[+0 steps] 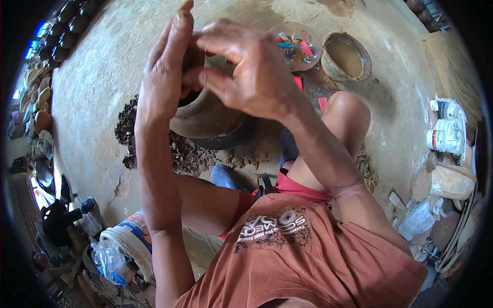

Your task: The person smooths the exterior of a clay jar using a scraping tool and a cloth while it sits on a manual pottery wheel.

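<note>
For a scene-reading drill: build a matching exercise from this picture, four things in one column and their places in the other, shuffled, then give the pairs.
Things:
1. clay pot
2. shallow dish of small tools
3. bowl of muddy water
4. white bucket

Places:
A. lower left, beside the left arm
B. far right of the dish, on the floor
C. between both hands
D. just behind the right hand

Pairs: 1-C, 2-D, 3-B, 4-A
</note>
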The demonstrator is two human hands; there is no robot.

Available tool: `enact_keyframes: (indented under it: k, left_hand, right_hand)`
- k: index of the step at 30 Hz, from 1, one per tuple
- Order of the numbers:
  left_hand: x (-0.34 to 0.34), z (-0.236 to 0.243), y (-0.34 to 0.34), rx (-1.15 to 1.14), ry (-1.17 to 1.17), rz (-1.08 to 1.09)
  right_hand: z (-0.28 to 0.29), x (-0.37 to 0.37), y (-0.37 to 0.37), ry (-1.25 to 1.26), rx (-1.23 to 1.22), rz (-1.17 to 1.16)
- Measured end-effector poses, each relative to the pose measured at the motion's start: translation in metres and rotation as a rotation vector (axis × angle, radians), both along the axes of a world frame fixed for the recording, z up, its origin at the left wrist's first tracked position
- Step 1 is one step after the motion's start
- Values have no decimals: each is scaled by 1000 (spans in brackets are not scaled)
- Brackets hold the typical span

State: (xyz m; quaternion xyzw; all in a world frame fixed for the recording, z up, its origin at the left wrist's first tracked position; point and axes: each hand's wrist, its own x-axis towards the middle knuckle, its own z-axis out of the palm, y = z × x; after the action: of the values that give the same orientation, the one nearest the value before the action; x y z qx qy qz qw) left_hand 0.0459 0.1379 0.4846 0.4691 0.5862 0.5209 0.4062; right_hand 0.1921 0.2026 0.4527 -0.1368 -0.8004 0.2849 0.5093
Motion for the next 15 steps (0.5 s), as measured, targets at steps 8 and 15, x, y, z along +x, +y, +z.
enact_keyframes:
  k: [8,15]
  left_hand:
    - [-17,24,24,139,-51,-103]
    - [-7,15,28,91,-177,-77]
  right_hand:
    - [49,14,32,-39,122,6]
    - [5,13,53,88,70,-133]
